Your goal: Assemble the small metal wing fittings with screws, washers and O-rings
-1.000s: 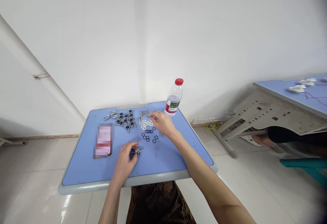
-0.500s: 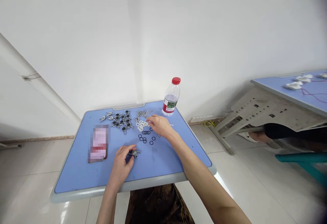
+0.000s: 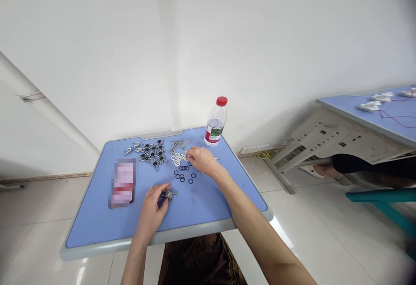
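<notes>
My left hand (image 3: 153,209) rests on the blue table with thumb and index finger closed around one end of a small grey metal fitting (image 3: 170,195). Farther out, my right hand (image 3: 203,161) has its fingertips pinched together at the edge of a pile of flat white rings (image 3: 177,160). Whatever lies between those fingertips is too small to make out. Several black O-rings (image 3: 183,168) are spread on the table between my hands. Beyond the rings lies a heap of metal pins or screws (image 3: 178,145). To its left are several metal fittings with black round centres (image 3: 154,148).
A blurred-out phone (image 3: 123,183) lies on the left of the table (image 3: 94,224). A red-capped bottle (image 3: 215,125) stands at the back right corner, near the wall. Another table (image 3: 344,106) with white parts is to the right, with a person's leg (image 3: 351,165) below it.
The view has shifted slightly. Both hands stay nearly in place, the left by the metal fitting and the right at the white rings.
</notes>
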The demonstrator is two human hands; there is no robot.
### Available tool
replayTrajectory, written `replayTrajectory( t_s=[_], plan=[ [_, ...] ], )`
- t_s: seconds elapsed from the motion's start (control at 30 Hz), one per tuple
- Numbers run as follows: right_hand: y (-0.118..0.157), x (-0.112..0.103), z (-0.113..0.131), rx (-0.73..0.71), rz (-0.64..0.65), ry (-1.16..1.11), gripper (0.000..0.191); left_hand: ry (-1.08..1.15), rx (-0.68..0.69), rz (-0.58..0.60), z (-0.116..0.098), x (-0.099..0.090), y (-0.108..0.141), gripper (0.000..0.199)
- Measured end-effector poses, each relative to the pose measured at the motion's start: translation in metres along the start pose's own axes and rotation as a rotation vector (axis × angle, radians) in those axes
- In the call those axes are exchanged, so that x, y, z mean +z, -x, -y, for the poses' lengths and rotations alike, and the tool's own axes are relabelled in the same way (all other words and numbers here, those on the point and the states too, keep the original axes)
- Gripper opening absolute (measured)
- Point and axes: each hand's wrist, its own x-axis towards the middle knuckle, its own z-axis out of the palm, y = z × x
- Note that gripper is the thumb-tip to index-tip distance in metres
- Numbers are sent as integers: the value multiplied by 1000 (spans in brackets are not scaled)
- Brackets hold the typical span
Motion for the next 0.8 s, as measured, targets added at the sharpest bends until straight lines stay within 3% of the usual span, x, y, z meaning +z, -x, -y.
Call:
replayTrajectory(
  t_s=[0.2,0.4,0.67,0.8],
  plan=[
    [7,-4,3,-34,63,-3,14,0,9,-13,-1,1,0,46],
    [8,-10,-1,34,84,7,15,-14,8,-17,-1,0,0,45],
    [29,-16,14,-77,239,-14,5,-30,-3,7,-3,0,0,43],
    [29,-12,20,-103,274,7,10,-43,-8,10,-4,-1,0,44]
  ],
)
